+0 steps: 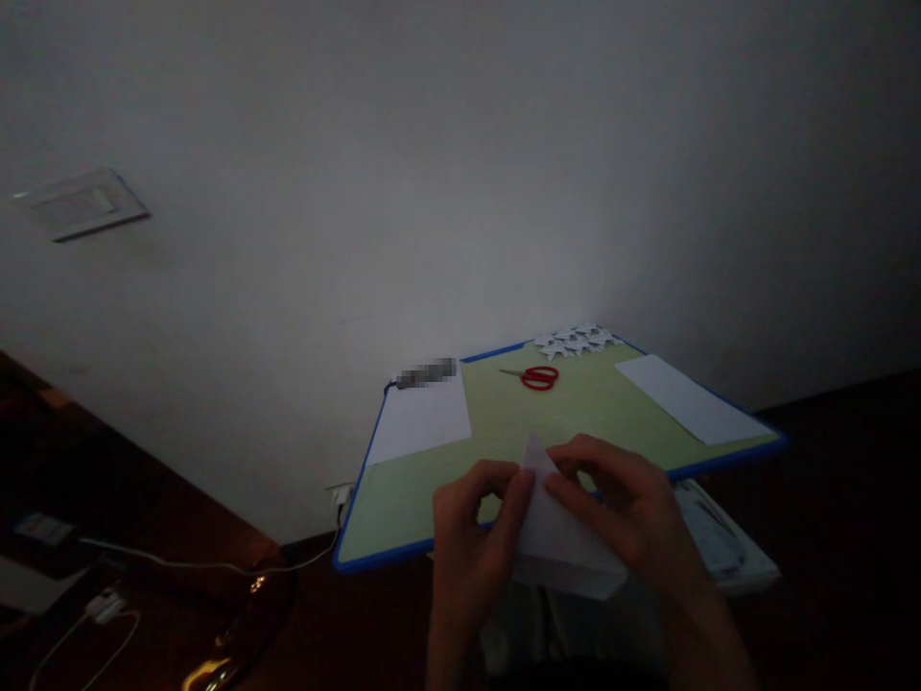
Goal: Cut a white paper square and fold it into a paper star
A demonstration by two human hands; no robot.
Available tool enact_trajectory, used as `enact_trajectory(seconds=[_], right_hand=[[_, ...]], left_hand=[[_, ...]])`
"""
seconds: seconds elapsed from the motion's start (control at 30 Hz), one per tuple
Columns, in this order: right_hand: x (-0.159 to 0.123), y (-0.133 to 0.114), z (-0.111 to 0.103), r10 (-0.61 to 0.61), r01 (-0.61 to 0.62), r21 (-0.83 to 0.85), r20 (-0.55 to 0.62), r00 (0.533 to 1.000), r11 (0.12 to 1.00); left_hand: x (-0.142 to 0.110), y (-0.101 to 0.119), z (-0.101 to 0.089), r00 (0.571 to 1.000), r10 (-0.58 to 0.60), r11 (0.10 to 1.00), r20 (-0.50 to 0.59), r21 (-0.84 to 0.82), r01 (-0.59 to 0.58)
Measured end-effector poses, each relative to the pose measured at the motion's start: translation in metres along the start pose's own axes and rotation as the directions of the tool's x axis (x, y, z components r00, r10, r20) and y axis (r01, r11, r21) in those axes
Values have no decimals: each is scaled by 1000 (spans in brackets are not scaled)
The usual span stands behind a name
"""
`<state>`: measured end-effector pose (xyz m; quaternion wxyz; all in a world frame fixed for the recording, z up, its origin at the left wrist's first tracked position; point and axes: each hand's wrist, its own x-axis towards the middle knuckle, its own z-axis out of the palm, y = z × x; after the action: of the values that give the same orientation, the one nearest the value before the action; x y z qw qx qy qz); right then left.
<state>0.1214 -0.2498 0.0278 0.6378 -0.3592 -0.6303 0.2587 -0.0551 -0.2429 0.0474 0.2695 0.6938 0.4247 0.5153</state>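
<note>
Both my hands pinch a folded white paper (pixel 557 537) over the near edge of a green board with a blue rim (pixel 403 499). My left hand (pixel 471 537) grips the paper's left side with thumb and fingers closed. My right hand (pixel 625 509) presses its fingers along the right fold. The paper's pointed tip stands up between my fingertips. Red-handled scissors (pixel 536 376) lie flat farther back on the board.
White sheets lie on the board at left (pixel 421 422) and right (pixel 691 398). A pile of white paper cutouts (pixel 576 339) sits at its far edge by the wall. White cables (pixel 179 566) run over the dark surface at left. A wall plate (pixel 79 203) hangs at upper left.
</note>
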Motion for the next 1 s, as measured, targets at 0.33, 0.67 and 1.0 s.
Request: enact_trajectory(seconds=[0.33,0.67,1.0], right_hand=[[-2,-8,1,48,-48,-4,22,999,999],[-3,-9,-1,32,-21,-118,90,995,993],[-1,-8,-1,-30,50,-146,136,990,988]], left_hand=[[-1,-8,-4,999,-22,995,37,-98,26],[3,-1,-4,1000,-9,987,29,-159,13],[6,0,-6,998,3,994,55,-112,3]])
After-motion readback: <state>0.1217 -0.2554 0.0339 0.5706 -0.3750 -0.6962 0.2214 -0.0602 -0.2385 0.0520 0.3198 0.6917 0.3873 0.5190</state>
